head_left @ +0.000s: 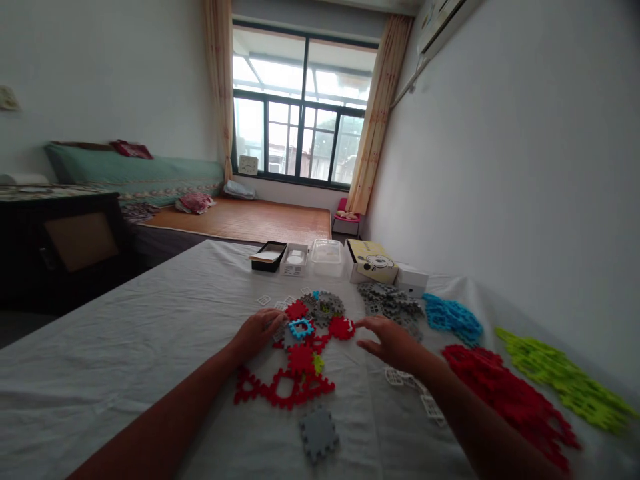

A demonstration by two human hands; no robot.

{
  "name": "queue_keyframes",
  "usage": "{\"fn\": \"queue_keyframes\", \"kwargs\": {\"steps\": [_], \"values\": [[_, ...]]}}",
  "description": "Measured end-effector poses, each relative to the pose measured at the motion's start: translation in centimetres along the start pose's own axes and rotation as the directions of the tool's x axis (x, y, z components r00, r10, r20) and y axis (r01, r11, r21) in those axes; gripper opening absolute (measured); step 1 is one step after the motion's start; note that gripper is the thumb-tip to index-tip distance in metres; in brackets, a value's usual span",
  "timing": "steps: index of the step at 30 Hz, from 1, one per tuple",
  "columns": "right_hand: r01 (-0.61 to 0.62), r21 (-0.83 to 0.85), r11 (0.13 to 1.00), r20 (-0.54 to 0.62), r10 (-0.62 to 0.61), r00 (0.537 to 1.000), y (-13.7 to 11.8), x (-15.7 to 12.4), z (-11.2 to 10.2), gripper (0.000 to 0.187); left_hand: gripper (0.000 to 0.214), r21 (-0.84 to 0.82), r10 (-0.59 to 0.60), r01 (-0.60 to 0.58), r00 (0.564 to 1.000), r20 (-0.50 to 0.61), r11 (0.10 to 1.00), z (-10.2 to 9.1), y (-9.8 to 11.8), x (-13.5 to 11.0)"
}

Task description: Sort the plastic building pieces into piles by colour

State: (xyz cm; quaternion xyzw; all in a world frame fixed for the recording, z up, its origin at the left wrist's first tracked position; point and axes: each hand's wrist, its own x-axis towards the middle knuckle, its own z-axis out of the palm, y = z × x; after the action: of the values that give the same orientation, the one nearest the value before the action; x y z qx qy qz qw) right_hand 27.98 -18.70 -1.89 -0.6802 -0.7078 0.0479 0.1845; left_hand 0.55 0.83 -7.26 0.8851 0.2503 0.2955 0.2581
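Note:
My left hand [259,332] rests palm down on the cloth with its fingers stretched out, the tips beside a red toothed building piece [297,309] and a blue square frame piece [301,328]. My right hand [385,339] is open, thumb and index finger apart. Its index fingertip is close to another red piece [342,327]; I cannot tell whether it touches. Between and below the hands lie joined red pieces [301,360], with a lime green piece [319,364] at their side. A grey square piece [319,435] lies nearest me. Grey rounded pieces [330,305] sit behind.
To the right are piles of grey [387,300], blue [453,319], red [500,383] and lime green pieces [565,377]. White grid pieces [433,405] lie near my right forearm. Along the far edge stand a black box [269,257], a clear container [327,257] and a yellow box [373,261].

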Motion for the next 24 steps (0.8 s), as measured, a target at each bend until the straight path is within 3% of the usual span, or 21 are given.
{"fn": "queue_keyframes", "kwargs": {"steps": [5, 11, 15, 19, 21, 24], "values": [[-0.013, -0.05, 0.999, -0.013, 0.012, 1.0, -3.0, 3.9, 3.4, 0.034, 0.039, -0.001, 0.003, -0.003, 1.0, 0.004, 1.0, -0.1, -0.3, 0.0], [0.0, 0.031, 1.0, -0.094, 0.003, 0.996, -1.9, 3.6, 2.9, 0.031, 0.04, 0.003, 0.005, -0.005, 0.999, 0.034, 1.0, -0.4, 0.1, 0.1], [-0.026, -0.002, 1.0, -0.049, 0.026, 0.998, -0.8, 3.2, 3.5, 0.042, 0.04, -0.001, -0.002, 0.002, 0.999, 0.032, 1.0, -0.4, 0.2, 0.1], [-0.018, -0.051, 0.999, 0.001, 0.018, 1.0, -1.8, 3.4, 5.1, 0.046, 0.04, 0.006, -0.012, 0.012, 1.0, 0.011, 1.0, -0.3, 0.2, 0.0], [-0.035, -0.056, 0.998, -0.034, 0.033, 0.999, -2.7, 3.6, 4.8, 0.045, 0.04, 0.009, -0.011, 0.011, 1.0, 0.004, 1.0, -0.5, 0.0, 0.0], [-0.051, -0.062, 0.997, -0.151, 0.041, 0.988, -2.8, 2.6, 1.8, 0.055, 0.042, 0.007, -0.019, 0.019, 0.999, -0.035, 1.0, -1.0, -0.7, 0.1]]}}
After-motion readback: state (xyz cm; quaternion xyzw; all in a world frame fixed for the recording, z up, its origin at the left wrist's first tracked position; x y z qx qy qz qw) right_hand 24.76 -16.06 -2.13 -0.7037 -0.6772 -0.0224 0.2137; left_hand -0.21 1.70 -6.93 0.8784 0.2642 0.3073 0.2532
